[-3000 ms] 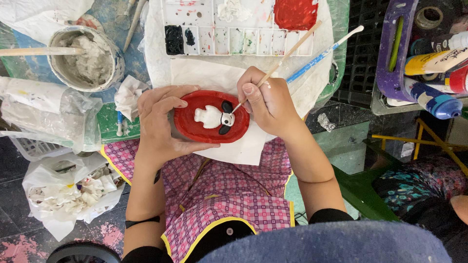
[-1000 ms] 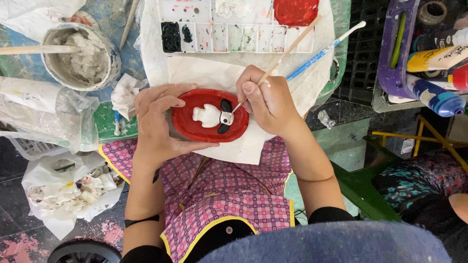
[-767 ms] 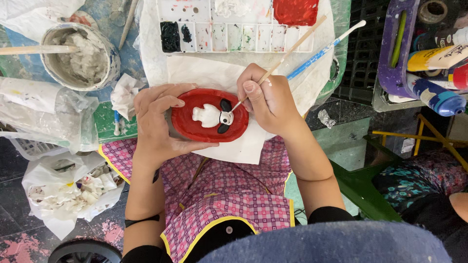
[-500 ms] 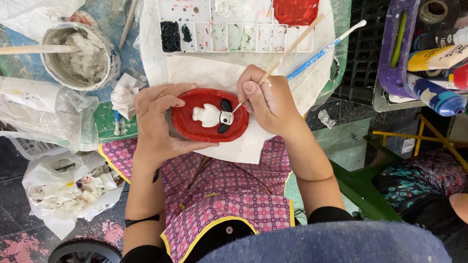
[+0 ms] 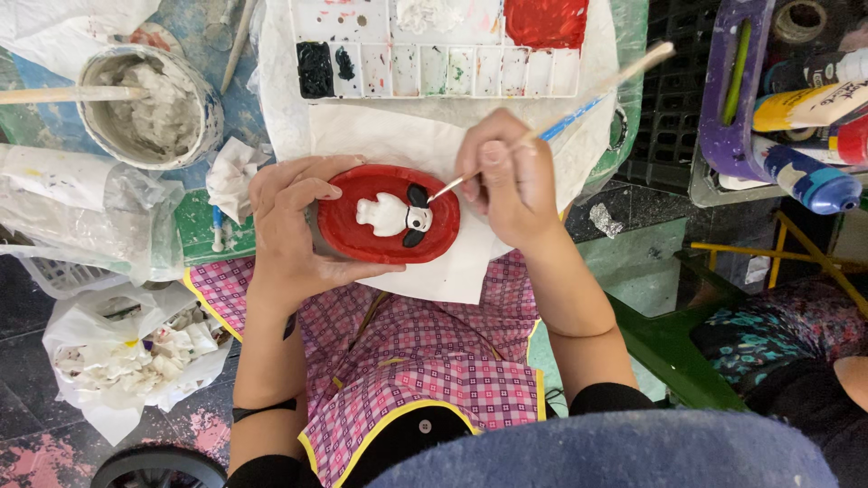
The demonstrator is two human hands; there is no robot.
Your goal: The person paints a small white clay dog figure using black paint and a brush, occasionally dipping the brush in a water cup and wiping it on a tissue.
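Note:
My left hand (image 5: 294,226) grips the left side of a red oval plaque (image 5: 362,244) that carries a raised white dog figure (image 5: 391,214) with black ears. My right hand (image 5: 514,176) pinches a thin wooden paintbrush (image 5: 579,95). The brush tip touches the dog's head by its upper black ear. The plaque rests on a white paper sheet (image 5: 380,136). A white paint palette (image 5: 443,45) with black, white and red wells lies just beyond it.
A pot of grey-white paste (image 5: 149,104) with a stick stands at the upper left. Crumpled tissue (image 5: 233,176) and plastic bags (image 5: 127,357) lie to the left. A purple caddy with paint bottles (image 5: 805,108) sits at the right. Another person's patterned clothing (image 5: 778,334) shows at lower right.
Both hands and the plaque stay in nearly the same place. The brush tip has shifted slightly at the dog's head.

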